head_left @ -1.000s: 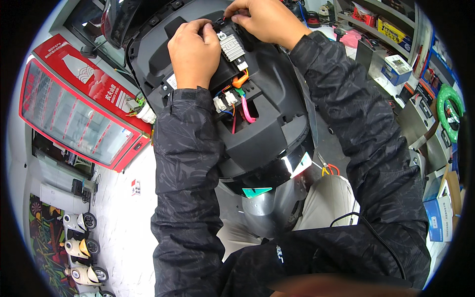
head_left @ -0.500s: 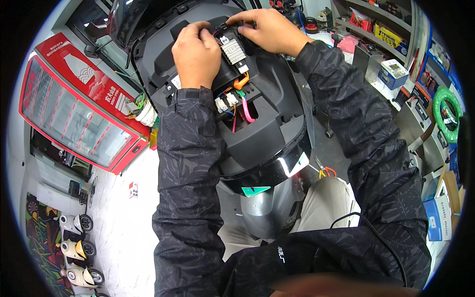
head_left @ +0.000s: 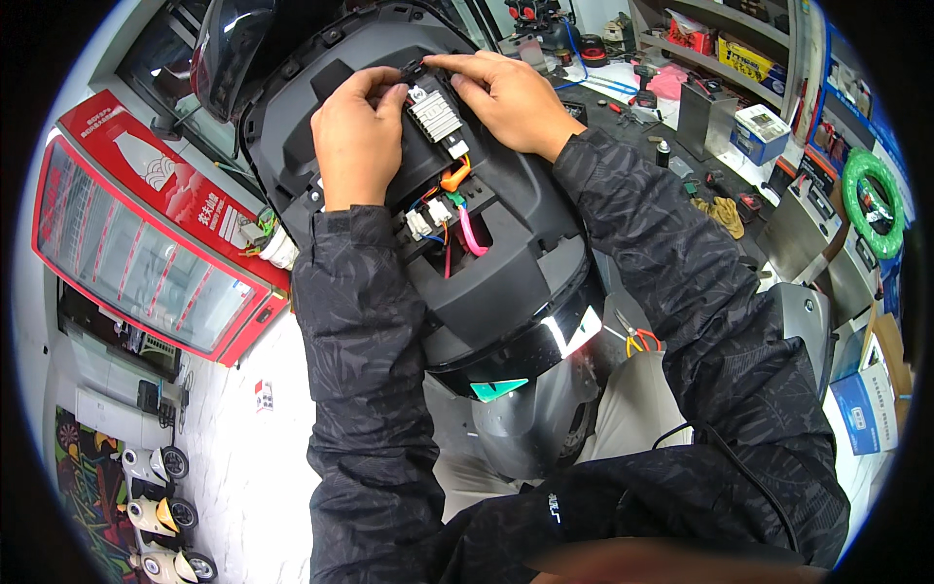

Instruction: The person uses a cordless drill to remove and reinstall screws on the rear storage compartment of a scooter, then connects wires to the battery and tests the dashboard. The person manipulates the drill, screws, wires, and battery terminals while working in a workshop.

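Across the upper part of a dark scooter body (head_left: 496,282), two bare hands are meeting around a small black part (head_left: 413,70), which is sitting between their fingertips just above a silver finned module (head_left: 435,117). The left hand (head_left: 360,136) is bending its fingers inward, thumb and index finger coming near each other beside the black part; whether they are gripping it, I cannot tell. From the other side, the right hand (head_left: 511,102) is stretching its index finger to the black part while its thumb is lying lower, near the module; its hold, too, is not showing clearly. Below the module, an orange sleeve (head_left: 455,177) is leading toward a green connector (head_left: 455,199), and a thick pink cable (head_left: 472,238) is curving down over a dark opening. White connectors (head_left: 418,224) are sitting just left of these, with thin coloured wires running out. Patterned black sleeves (head_left: 360,331) are covering both forearms. Pliers with red and yellow handles (head_left: 642,341) are showing near the right knee, a red-framed display fridge (head_left: 161,234) is standing off to the left, and a green coiled hose (head_left: 874,200) is hanging at the far right.
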The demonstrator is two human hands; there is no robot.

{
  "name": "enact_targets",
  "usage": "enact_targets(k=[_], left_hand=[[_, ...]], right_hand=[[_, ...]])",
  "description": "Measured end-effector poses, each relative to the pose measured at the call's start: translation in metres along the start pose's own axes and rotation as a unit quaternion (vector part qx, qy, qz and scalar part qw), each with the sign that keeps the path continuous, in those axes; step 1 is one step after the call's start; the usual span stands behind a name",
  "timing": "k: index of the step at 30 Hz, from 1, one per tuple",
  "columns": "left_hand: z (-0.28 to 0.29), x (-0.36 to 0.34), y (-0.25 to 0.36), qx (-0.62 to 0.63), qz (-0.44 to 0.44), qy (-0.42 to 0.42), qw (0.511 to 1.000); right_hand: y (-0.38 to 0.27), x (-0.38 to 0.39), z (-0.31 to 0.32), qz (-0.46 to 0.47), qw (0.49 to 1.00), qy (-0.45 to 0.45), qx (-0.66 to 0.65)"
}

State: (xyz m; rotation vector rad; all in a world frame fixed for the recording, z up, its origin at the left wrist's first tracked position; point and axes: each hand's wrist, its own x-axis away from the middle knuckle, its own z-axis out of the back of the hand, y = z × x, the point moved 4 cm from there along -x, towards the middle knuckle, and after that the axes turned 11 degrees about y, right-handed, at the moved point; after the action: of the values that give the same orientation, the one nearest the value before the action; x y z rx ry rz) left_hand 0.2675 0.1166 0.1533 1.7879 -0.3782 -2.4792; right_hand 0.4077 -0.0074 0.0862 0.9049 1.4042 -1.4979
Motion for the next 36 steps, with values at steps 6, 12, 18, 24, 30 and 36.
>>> enact_targets(k=[6,12,18,24,30,36], left_hand=[[-0.007,0.002,-0.005,-0.052,0.011,0.009,0.999],[-0.013,0.003,-0.010,-0.005,-0.008,0.033,0.999],[-0.013,0.002,-0.009,0.002,-0.035,0.068,0.997],[0.020,0.004,0.006,0.118,-0.075,0.290,0.947],[0.030,0.000,0.000,0.162,-0.075,0.356,0.917],[0.050,-0.007,-0.019,0.233,0.028,0.289,0.928]], right_hand=[[-0.001,0.001,0.000,-0.006,1.000,0.005,-0.007],[0.003,0.000,0.000,0.013,1.000,-0.004,0.013],[0.004,0.010,0.011,-0.106,0.992,0.027,-0.069],[-0.002,0.001,0.016,-0.068,0.994,-0.066,0.050],[-0.012,0.003,0.014,-0.074,0.992,-0.033,0.092],[-0.012,0.007,0.015,-0.072,0.992,-0.042,0.091]])
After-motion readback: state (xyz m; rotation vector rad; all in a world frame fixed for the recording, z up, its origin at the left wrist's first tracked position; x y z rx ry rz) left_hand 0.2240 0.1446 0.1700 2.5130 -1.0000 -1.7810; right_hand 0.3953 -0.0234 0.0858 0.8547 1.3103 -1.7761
